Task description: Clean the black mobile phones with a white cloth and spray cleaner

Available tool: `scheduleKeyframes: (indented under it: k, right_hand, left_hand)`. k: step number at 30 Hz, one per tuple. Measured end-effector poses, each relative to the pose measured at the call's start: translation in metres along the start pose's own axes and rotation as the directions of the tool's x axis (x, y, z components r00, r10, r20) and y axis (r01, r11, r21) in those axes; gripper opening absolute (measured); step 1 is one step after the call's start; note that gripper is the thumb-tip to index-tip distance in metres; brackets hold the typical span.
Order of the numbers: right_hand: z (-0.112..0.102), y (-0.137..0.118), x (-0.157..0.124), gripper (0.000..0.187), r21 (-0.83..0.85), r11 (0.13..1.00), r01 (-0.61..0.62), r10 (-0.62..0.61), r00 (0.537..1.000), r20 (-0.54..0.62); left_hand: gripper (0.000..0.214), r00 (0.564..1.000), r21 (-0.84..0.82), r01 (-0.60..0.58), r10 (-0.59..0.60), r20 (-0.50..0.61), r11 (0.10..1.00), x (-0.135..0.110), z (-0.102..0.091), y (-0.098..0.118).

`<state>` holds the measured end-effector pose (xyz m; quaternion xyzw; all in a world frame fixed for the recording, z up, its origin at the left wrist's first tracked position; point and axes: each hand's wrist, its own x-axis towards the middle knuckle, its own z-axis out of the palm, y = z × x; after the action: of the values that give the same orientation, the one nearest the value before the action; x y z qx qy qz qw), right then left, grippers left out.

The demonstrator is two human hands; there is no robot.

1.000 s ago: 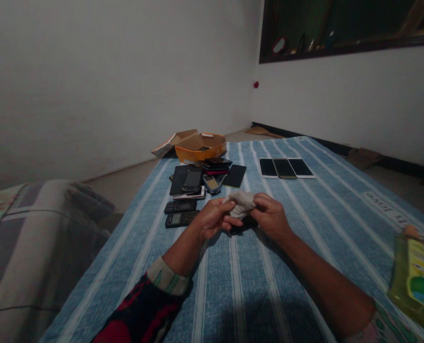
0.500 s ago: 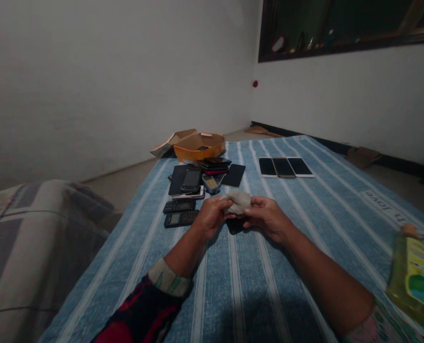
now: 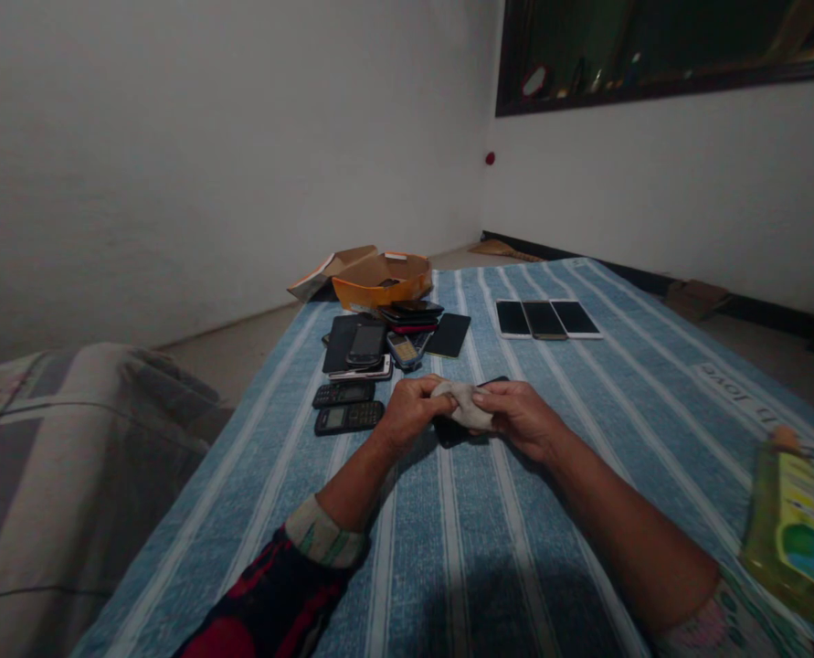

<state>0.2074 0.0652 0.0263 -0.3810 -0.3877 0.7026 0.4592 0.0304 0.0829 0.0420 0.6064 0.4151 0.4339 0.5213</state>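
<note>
My left hand [image 3: 413, 409] and my right hand [image 3: 520, 416] come together over the striped cloth, each closed on a crumpled whitish rag [image 3: 467, 402]. Under the rag is a black phone [image 3: 451, 434], its lower left corner and upper edge showing. Fingers and rag hide the rest of it, so I cannot tell which fingers also grip it. Two black keypad phones, a nearer one [image 3: 348, 418] and a farther one [image 3: 343, 394], lie just left of my left hand.
Beyond them is a pile of phones [image 3: 367, 343] before an open orange box [image 3: 383, 288]. Three smartphones [image 3: 545, 320] lie side by side at the far right. A bottle of yellow-green liquid [image 3: 787, 530] is at the right edge. Blue striped cloth [image 3: 420, 557] covers the surface.
The rag has shifted slightly right and down, lying flatter over the phone. More of the phone's upper edge now shows by my right hand.
</note>
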Motion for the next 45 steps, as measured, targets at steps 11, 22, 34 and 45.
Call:
scheduleKeyframes:
  k: [11,22,34,45]
  right_hand:
    - [-0.006,0.001,0.001,0.038,0.011,0.999,-0.037,0.037,0.999,-0.013]
    - [-0.002,-0.001,-0.003,0.043,-0.276,0.961,0.025,0.006,0.994,0.11]
    - [-0.012,-0.003,0.003,0.012,-0.785,0.57,0.244,-0.43,0.902,-0.032]
    - [0.01,0.014,-0.008,0.024,-0.905,-0.426,0.013,-0.386,0.902,0.195]
  left_hand:
    - [0.022,0.99,-0.311,0.121,-0.138,-0.031,0.943,0.001,0.003,-0.005]
    - [0.044,0.999,-0.153,-0.024,0.017,-0.049,0.988,-0.002,0.011,-0.006]
    - [0.041,0.973,-0.077,-0.083,0.064,-0.221,0.994,0.0,0.019,-0.011]
    - [0.006,0.946,0.454,-0.167,0.273,-0.178,0.875,-0.001,0.006,-0.021]
